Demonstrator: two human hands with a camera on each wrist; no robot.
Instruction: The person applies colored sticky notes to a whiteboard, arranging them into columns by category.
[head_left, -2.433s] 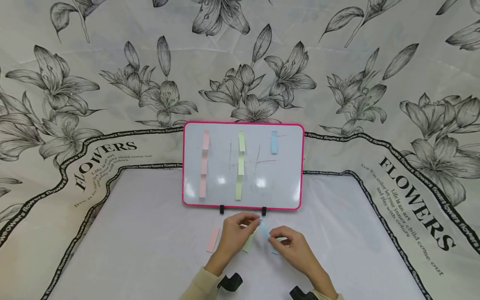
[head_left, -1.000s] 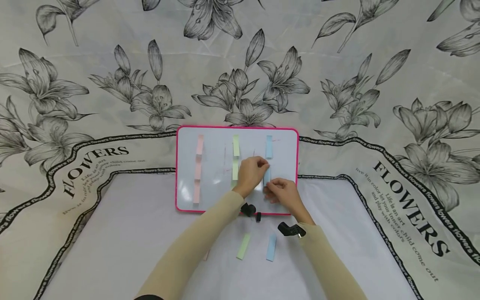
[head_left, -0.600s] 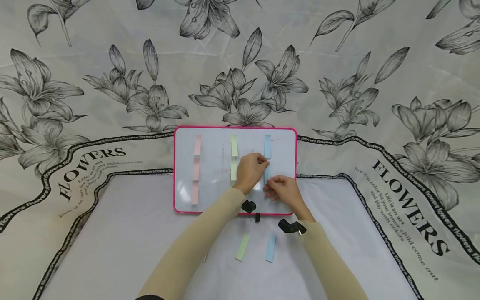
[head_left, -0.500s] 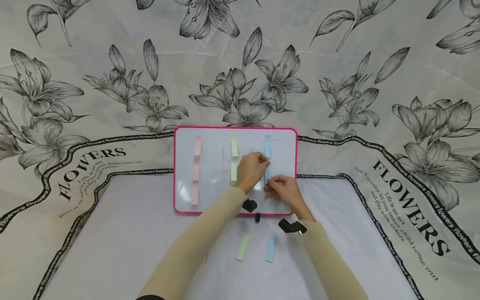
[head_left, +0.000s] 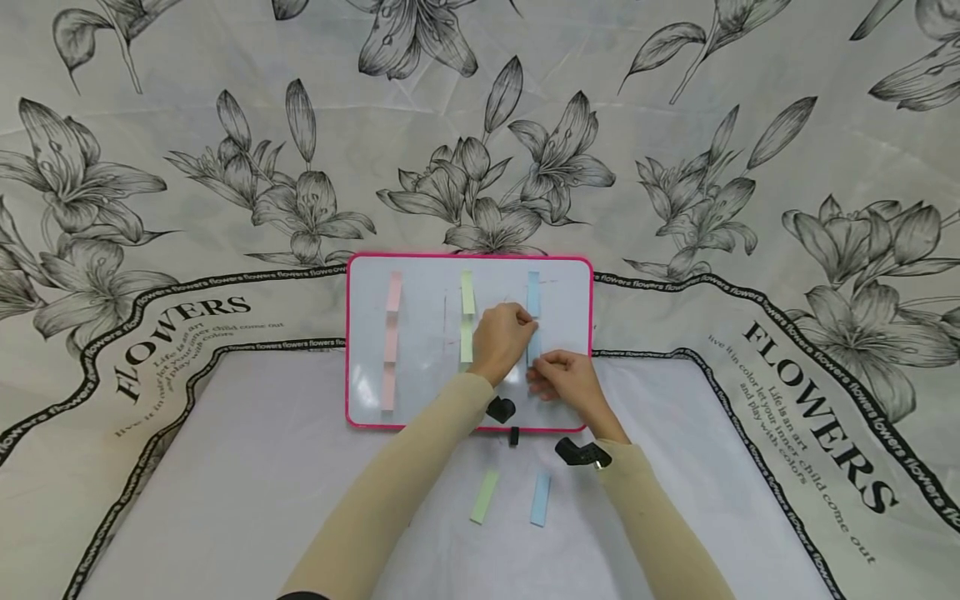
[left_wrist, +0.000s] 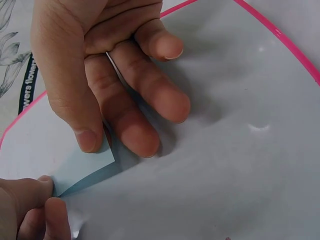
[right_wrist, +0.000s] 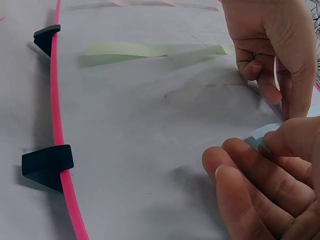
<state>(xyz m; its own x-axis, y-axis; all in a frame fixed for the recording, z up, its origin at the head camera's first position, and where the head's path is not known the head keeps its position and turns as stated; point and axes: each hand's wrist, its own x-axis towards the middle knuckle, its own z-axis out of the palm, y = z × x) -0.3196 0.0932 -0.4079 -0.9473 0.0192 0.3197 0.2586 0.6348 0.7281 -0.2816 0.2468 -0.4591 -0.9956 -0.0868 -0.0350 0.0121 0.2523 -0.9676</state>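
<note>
A whiteboard [head_left: 427, 392] with a pink rim stands on the table. My left hand [head_left: 504, 340] pinches the upper end of a light blue paper strip [left_wrist: 82, 167] between thumb and finger, its other fingers spread apart. Lower down, my right hand [right_wrist: 270, 185] pinches the strip's other end. The strip lies against or just over the board, below another blue strip [head_left: 533, 293] stuck near the top right; its corner at my left thumb is lifted. Green strips [head_left: 467, 340] form a column in the middle, partly behind my left hand. Pink strips [head_left: 391, 340] make a column at left.
On the white table in front of the board lie a green strip [head_left: 483, 497] and a blue strip [head_left: 540, 498]. Black clips [right_wrist: 47, 162] grip the board's lower edge. Faint red marks [right_wrist: 200, 87] show on the board. A floral cloth [head_left: 300, 183] hangs behind.
Both hands have moved up from the table to the board's right side, carrying the blue strip to below the stuck one. Over the last second they have hardly moved.
</note>
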